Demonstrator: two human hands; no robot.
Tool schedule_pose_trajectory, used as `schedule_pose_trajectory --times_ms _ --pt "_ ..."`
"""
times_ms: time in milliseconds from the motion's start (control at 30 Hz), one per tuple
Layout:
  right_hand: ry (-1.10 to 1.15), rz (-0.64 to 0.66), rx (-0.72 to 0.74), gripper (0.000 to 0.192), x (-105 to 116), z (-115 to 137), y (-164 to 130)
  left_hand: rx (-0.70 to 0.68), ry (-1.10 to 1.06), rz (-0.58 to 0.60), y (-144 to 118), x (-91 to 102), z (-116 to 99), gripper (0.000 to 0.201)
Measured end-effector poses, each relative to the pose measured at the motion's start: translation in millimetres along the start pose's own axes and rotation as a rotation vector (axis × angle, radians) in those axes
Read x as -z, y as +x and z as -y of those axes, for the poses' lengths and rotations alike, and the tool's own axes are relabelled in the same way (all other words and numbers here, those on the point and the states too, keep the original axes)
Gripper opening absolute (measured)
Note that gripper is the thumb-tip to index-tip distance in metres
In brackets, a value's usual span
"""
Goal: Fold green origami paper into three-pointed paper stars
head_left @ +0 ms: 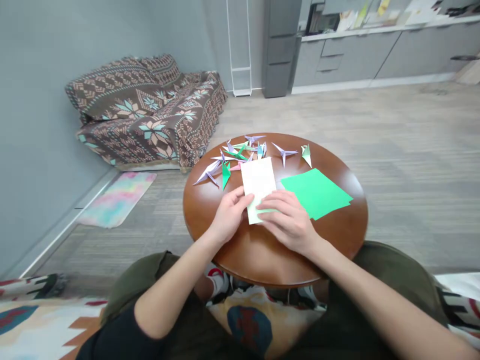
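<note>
A pale, nearly white rectangle of folded paper (258, 180) is held up over the round brown table (262, 262). My left hand (230, 212) pinches its lower left edge between thumb and fingers. Across its lower right part lie the fingers of my right hand (288, 217), closed on the paper. Flat green sheets of paper (317, 192) rest on the table just right of my right hand. Beyond the held paper sit several folded paper cranes, among them a purple crane (284, 152), a pale green crane (306, 155) and a green crane (225, 175).
A sofa (150, 112) under a patterned cover stands at the back left, with a pastel mat (118, 197) on the floor before it. Grey kitchen cabinets (348, 57) and a tall grey fridge (280, 50) line the far wall. My knees are close to the table's near edge.
</note>
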State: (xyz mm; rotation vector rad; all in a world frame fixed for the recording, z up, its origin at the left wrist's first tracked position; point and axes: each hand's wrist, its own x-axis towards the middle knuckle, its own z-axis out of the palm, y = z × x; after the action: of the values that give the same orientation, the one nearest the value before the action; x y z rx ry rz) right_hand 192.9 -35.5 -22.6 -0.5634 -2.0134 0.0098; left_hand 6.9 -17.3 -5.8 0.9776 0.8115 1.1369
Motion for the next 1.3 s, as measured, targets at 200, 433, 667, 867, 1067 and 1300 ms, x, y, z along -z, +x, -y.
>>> schedule_pose_trajectory --times_ms 200,433,667,867,1067,1300 --pt "0.105 -0.252 -0.552 0.013 1 -8 1 0.05 0.242 0.03 3 13.1 3 0.045" --pt "0.617 -0.204 -1.053 0.021 -1 -19 2 0.019 0.348 0.097 -1 10.7 -2 0.039" --pt "0.51 0.193 -0.877 0.015 8 -6 10 -0.139 0.62 0.058 1 11.2 -20 0.024" --pt "0.481 0.215 -0.847 0.012 8 -5 10 -0.138 0.577 0.0 3 13.7 -21 0.018" --pt "0.329 0.244 -0.796 0.012 25 -28 5 -0.096 0.283 -0.31 25 49.0 -27 0.023" --pt "0.0 0.248 -0.419 0.03 19 -17 1 0.034 0.257 -0.238 23 36.3 -6 0.027"
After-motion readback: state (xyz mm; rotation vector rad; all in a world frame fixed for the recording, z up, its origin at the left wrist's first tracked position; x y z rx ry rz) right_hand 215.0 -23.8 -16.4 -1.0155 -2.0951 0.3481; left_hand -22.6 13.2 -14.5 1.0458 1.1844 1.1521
